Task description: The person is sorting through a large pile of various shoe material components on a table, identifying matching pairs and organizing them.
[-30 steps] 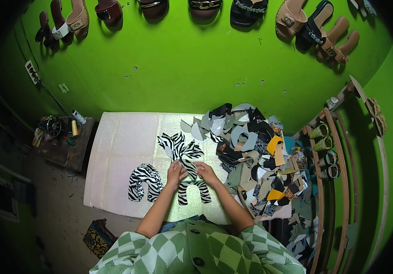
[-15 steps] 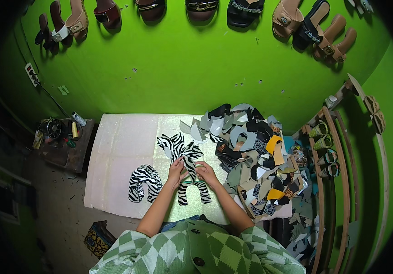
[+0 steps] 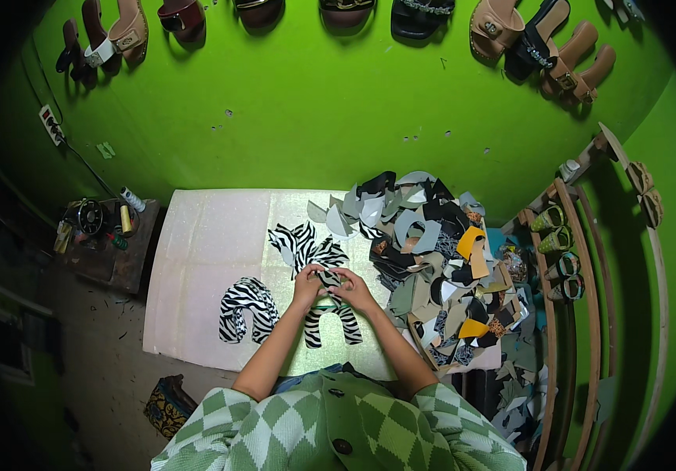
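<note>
Both hands meet over the middle of the table. My left hand (image 3: 307, 289) and my right hand (image 3: 355, 291) pinch the two ends of a small zebra-striped strip (image 3: 328, 279), which bends between their fingertips. Just below them, a flat U-shaped zebra-striped piece (image 3: 313, 333) lies with its legs toward me. Beyond my fingers is a loose heap of zebra-striped pieces (image 3: 303, 245). Left of my left forearm stands a thick stack of curved zebra-striped pieces (image 3: 247, 297). Fingers hide part of the strip.
A large heap of mixed offcuts (image 3: 432, 275) covers the right side of the pale table (image 3: 196, 235). Sandals (image 3: 495, 31) hang on the green wall. On the right is a wooden rack (image 3: 581, 314) with footwear. A small side table (image 3: 110, 267) holding spools stands left.
My hands have drawn closer together and turned inward. The strip, which hung lengthwise between them, is now bent shorter and lies more crosswise. My view has shifted slightly.
</note>
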The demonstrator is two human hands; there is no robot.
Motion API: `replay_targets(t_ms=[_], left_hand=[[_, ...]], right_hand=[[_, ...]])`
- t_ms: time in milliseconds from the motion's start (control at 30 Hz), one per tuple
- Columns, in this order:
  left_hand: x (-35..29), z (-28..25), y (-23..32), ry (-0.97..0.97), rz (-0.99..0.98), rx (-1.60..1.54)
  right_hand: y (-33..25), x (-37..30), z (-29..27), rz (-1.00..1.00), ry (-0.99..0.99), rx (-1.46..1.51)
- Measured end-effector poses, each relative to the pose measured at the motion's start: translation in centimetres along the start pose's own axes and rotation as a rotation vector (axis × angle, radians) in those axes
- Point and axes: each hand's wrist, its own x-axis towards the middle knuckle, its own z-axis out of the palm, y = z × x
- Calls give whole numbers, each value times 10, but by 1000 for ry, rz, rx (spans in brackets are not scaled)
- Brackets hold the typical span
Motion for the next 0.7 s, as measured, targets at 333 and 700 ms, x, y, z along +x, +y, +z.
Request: replay_targets(t_ms=[333, 700], left_hand=[[56, -34, -3, 250, 365, 525], [20, -35, -18, -215, 306, 704]], right_hand=[[7, 18, -24, -116, 147, -192], [11, 10, -14, -89, -47, -594]])
